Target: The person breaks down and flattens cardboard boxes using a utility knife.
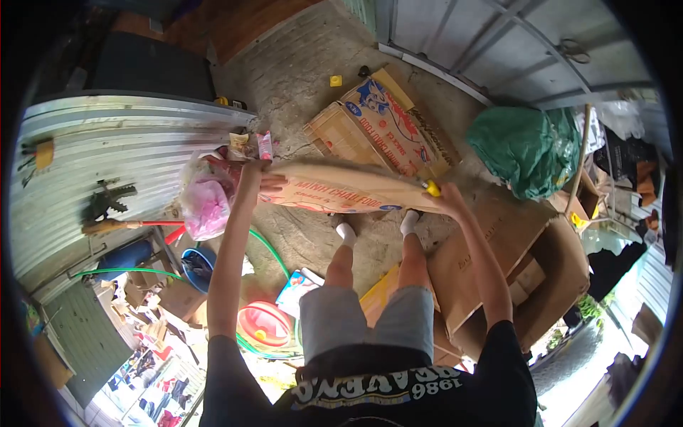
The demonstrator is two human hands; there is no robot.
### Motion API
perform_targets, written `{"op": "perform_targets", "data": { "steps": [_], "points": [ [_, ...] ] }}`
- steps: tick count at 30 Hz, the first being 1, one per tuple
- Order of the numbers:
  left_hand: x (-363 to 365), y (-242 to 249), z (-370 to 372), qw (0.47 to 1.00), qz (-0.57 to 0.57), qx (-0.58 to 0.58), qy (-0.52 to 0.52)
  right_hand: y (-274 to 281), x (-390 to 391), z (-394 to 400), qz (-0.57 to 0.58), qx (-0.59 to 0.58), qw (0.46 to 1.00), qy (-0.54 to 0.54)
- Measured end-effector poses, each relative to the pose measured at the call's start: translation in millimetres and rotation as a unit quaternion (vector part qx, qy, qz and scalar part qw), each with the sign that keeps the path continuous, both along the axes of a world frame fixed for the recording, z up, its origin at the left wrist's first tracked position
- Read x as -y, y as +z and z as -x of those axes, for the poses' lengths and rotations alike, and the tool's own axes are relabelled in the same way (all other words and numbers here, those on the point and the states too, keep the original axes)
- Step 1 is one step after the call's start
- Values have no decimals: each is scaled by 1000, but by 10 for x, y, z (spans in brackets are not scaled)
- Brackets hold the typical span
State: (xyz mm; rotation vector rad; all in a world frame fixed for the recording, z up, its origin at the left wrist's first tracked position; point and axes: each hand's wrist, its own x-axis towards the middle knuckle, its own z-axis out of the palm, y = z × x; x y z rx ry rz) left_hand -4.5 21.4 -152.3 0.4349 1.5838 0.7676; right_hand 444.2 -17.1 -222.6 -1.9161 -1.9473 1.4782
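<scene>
A flattened cardboard box (331, 191) with red "MINH CHAU FOOD" print spans the space between my hands, above the floor and in front of my feet. My left hand (262, 181) grips its left end, with fingers laid over the face. At the opposite end, my right hand (449, 199) is closed at the cardboard's edge. A small yellow object (431, 188) sticks out of that hand; its kind is too small to make out. Just beyond lies a similar flattened box (388, 128) on the concrete floor, partly hidden by the held one.
On the right stand a large open carton (491, 260) and a green sack (526, 149). Pink and clear plastic bags (206, 203) lie left, near a green hose (270, 249) and a red basin (263, 324). A yellow item (336, 81) rests on the floor ahead.
</scene>
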Motion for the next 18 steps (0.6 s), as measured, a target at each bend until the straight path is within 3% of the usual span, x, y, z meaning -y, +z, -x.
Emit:
{"op": "perform_targets", "data": {
  "steps": [2, 4, 5, 7, 10, 12, 14, 15, 17, 18],
  "points": [
    [-446, -443, -91, 992, 122, 3, -32, -338, -412, -48, 26, 15, 998, -56],
    [-542, -929, -521, 975, -178, -130, -17, -1424, -792, -234, -19, 49, 997, -61],
    [-551, -1154, -683, 978, -162, -129, -19, -1880, -976, -260, -37, 41, 996, -65],
    [-275, -1592, -960, 948, -254, -172, -88, -2922, -1258, -346, -69, 85, 992, -63],
    [636, -2356, -1170, 979, -136, -142, -53, -4058, -1390, -230, -79, 279, 957, -21],
    [1313, -2742, -1040, 976, -84, -195, -49, -4327, -1489, -176, -65, 277, 957, -62],
    [1927, -2946, -748, 974, -15, -222, 47, -4480, -1485, -165, -52, 279, 953, -106],
    [2085, -2874, -661, 965, 50, -242, 89, -4500, -1497, -157, -68, 276, 951, -121],
    [2284, -2641, -649, 945, 58, -291, 137, -4479, -1544, -206, -87, 272, 948, -141],
    [2259, -2504, -689, 937, 75, -299, 165, -4485, -1532, -229, -70, 199, 961, -177]
  ]
}}
